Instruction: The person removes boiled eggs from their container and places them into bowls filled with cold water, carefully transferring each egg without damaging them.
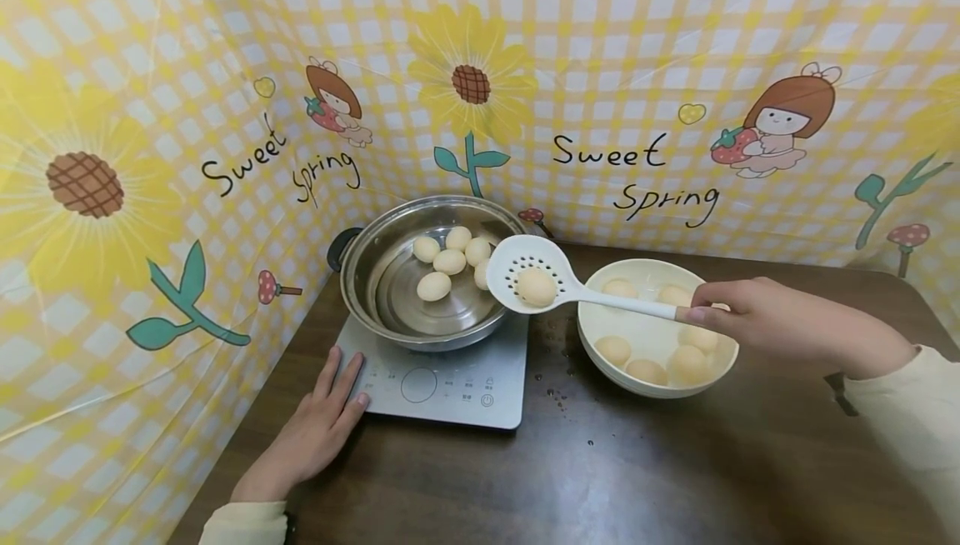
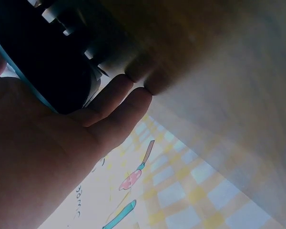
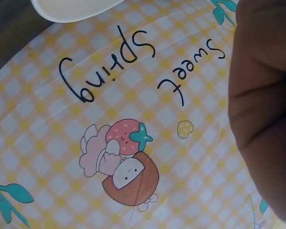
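Before checked cloth (image 1: 592, 45), above a dark table (image 1: 480, 487), pinched the skimmer (image 1: 567, 287) by its handle (image 1: 633, 304) with the right hand (image 1: 787, 324), carrying one egg (image 1: 537, 287) between pot (image 1: 386, 299) and bowl (image 1: 637, 332). Rested the left hand (image 1: 309, 427) spread on the cooktop (image 1: 450, 413). Probably required level motion against rolling.

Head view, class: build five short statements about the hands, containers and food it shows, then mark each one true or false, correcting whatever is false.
1. The bare right hand holds a white perforated skimmer. True.
2. Two pale-brown oval eggs lie in the skimmer. False: one egg lies in it.
3. A round silver metal pot stands on a flat grey cooker. True.
4. The bare left hand lies at the cooker's left edge. True.
5. A round cream bowl stands left of the pot. False: the bowl stands right of it.
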`<state>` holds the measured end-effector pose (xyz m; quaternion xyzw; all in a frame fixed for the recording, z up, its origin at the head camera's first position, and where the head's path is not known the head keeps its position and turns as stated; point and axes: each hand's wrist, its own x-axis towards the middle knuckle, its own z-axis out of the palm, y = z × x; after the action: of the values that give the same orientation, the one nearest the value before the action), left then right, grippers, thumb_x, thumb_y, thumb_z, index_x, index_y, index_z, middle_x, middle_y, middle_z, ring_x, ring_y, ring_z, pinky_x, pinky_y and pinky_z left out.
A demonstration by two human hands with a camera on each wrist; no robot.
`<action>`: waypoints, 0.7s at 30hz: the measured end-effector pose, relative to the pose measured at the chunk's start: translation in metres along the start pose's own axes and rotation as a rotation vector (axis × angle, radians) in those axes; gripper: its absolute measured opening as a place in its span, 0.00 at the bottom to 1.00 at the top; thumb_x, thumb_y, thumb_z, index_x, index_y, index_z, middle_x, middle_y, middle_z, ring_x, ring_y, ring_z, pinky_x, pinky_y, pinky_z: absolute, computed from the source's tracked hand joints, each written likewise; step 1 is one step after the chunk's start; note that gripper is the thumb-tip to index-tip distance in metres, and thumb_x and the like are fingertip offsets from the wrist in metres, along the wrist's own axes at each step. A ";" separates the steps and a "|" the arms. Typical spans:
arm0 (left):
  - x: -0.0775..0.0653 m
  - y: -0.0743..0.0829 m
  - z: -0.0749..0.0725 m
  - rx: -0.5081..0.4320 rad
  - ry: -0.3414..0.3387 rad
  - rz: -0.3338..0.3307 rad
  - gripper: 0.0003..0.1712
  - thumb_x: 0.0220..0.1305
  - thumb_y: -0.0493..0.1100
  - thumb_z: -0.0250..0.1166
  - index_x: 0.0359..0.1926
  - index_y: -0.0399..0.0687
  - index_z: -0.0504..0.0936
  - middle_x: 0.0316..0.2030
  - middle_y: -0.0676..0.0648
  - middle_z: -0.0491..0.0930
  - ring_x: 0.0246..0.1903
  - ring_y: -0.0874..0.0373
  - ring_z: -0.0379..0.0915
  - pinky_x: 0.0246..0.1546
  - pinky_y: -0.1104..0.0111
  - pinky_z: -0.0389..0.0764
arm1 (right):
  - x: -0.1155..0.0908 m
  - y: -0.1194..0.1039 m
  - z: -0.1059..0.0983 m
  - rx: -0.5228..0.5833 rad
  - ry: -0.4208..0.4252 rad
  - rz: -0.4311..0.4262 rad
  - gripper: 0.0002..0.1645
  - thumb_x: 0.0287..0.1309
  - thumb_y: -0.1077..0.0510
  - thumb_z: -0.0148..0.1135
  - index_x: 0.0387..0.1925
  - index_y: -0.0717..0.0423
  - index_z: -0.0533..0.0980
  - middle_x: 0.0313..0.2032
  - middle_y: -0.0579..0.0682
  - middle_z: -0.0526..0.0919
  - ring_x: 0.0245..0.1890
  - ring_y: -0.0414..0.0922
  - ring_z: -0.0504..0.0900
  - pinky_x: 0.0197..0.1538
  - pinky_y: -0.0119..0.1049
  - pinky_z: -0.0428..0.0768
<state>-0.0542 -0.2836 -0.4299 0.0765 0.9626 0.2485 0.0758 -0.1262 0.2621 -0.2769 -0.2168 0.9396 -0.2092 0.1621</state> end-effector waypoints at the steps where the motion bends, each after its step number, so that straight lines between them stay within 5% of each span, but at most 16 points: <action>1: 0.000 0.000 0.000 0.002 0.000 -0.001 0.38 0.82 0.59 0.42 0.81 0.45 0.46 0.78 0.33 0.29 0.72 0.24 0.40 0.62 0.29 0.50 | -0.001 0.001 0.000 0.003 -0.002 0.003 0.16 0.75 0.40 0.52 0.42 0.44 0.78 0.22 0.41 0.68 0.25 0.40 0.69 0.34 0.35 0.69; 11: 0.001 -0.001 0.001 0.012 -0.003 0.000 0.38 0.82 0.59 0.42 0.81 0.45 0.46 0.78 0.33 0.29 0.71 0.22 0.42 0.60 0.28 0.54 | -0.017 0.018 0.000 0.024 0.018 0.006 0.14 0.77 0.42 0.49 0.43 0.41 0.78 0.30 0.40 0.76 0.35 0.41 0.74 0.38 0.35 0.70; 21: 0.002 -0.004 0.001 0.008 -0.009 -0.001 0.38 0.82 0.59 0.42 0.81 0.45 0.46 0.78 0.34 0.29 0.70 0.22 0.42 0.59 0.27 0.55 | -0.032 0.034 0.005 0.173 0.019 0.076 0.17 0.77 0.41 0.49 0.43 0.45 0.78 0.18 0.41 0.62 0.16 0.38 0.62 0.21 0.37 0.67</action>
<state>-0.0563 -0.2862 -0.4332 0.0775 0.9633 0.2444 0.0800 -0.1081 0.3039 -0.2901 -0.1643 0.9270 -0.2855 0.1793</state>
